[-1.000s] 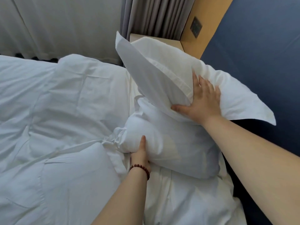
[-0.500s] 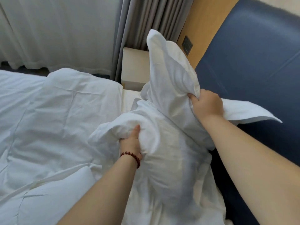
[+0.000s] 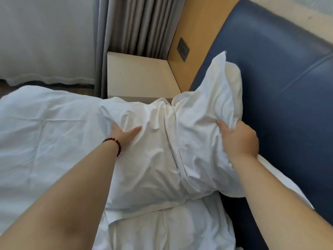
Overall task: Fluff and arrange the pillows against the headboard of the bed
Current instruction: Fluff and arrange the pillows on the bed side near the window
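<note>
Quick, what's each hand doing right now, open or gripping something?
Left hand: open, pressing flat on the pillow.
Right hand: closed, gripping a bunch of the pillow's cover.

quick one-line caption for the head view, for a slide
Left hand presses a white pillow while the right hand grips its end by the blue headboard.

White, creased pillow (image 3: 153, 159) flat on bed; far end upturned against blue headboard (image 3: 279, 87)
</note>
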`<state>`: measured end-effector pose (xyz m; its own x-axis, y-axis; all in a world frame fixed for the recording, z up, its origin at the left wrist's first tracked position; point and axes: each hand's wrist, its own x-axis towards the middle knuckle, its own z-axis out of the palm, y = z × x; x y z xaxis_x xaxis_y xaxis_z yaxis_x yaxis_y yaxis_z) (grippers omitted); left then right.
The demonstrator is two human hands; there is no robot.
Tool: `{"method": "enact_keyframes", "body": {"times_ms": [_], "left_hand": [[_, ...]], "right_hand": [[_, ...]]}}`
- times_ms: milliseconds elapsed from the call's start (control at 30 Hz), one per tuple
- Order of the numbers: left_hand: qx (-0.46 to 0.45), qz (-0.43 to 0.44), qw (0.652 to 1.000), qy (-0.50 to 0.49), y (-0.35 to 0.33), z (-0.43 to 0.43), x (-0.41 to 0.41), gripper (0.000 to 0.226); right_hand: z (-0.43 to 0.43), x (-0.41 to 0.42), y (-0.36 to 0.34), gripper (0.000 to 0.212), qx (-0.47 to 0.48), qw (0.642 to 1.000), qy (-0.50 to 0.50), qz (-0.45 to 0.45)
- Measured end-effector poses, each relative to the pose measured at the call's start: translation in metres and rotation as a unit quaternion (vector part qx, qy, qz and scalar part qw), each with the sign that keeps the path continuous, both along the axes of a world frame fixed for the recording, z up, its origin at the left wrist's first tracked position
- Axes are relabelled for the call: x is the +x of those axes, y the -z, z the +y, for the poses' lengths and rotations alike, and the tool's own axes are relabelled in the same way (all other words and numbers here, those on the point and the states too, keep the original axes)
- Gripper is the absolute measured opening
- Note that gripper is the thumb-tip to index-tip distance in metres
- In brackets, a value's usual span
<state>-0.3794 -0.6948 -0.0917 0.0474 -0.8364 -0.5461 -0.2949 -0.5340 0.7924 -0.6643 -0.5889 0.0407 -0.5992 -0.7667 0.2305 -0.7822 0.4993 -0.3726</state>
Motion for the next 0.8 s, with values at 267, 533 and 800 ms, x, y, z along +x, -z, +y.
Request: {"method": "enact_keyframes", "body": {"times_ms": [267, 533, 800], "left_hand": [[-0.060, -0.089, 0.990, -0.088, 0.002, -0.004, 0.014, 0.092], [-0.077, -0.137, 0.986, -0.057, 0.017, 0.019, 0.037, 0.106], [-0.096, -0.316, 0.937, 0.115, 0.034, 0.069, 0.004, 0.090]], "right_hand": [[-0.013, -0.017, -0.029, 0.050, 0.000, 1.000, -0.023, 0.015], [-0.018, -0.013, 0.015, 0.069, 0.068, 0.995, 0.020, 0.066], [0.012, 0.017, 0.048, 0.085, 0.106, 0.936, -0.171, 0.289]]}}
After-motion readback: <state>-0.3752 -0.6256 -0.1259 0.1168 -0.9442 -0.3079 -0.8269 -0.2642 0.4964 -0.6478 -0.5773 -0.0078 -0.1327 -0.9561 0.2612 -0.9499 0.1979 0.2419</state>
